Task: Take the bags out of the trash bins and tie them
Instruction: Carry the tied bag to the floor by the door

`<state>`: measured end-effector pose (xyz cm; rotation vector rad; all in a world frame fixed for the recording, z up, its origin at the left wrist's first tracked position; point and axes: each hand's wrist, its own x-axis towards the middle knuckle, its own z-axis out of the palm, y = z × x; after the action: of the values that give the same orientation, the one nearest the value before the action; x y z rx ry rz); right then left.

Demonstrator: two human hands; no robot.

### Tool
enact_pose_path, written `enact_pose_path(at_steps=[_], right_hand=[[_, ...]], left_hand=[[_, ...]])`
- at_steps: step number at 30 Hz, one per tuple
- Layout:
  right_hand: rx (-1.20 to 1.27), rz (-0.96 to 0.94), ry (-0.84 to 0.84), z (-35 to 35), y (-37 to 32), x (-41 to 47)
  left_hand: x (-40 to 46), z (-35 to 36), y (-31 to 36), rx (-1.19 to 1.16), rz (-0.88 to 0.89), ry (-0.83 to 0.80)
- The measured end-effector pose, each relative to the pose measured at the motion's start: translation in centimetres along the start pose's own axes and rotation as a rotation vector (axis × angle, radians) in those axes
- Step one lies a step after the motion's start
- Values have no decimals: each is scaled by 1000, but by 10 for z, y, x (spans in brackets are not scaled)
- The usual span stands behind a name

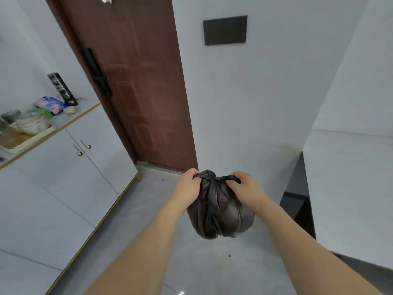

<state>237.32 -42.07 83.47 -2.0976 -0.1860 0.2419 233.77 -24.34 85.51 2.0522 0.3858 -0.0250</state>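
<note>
A full black trash bag (219, 211) hangs in the air above the grey floor, in the lower middle of the view. Its gathered top is twisted into a knot between my hands. My left hand (188, 185) grips the left end of the bag's top. My right hand (244, 186) grips the right end. Both arms reach forward from the bottom of the view. No trash bin is in sight.
A brown door (136, 81) with a black handle stands ahead. On the left is a white cabinet (70, 173) with a cluttered top and a tray (25, 139). White walls stand ahead and to the right, with a dark gap (297, 201) at the right.
</note>
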Motion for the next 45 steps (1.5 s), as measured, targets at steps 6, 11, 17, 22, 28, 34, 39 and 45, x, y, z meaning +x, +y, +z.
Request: enact_pose_path(at_steps=[6,11,17,22,28,34,39,45], right_hand=[[34,110,109,18,35,71],[24,281,274,54,116,120],[38,437,489,149,299,152],[70,503,573,247,474,169],[-20,466,650,297,636,195],[9,421,800,285,678,203],[55,420,820,258,690,227],[238,376,914,253,755,281]], left_hand=[[109,30,-23,-21,-32,-161],[188,103,-92,-2,-53,-324],[256,218,-245,30,-68,-470],[292,327,-397,-36,-142,-549],[332,446,-517,-261,-300,-600],[353,493,-522,-155,-107,-624],[376,519,-495,-159,-31,-657],[427,572,-502,-169,82,-634]])
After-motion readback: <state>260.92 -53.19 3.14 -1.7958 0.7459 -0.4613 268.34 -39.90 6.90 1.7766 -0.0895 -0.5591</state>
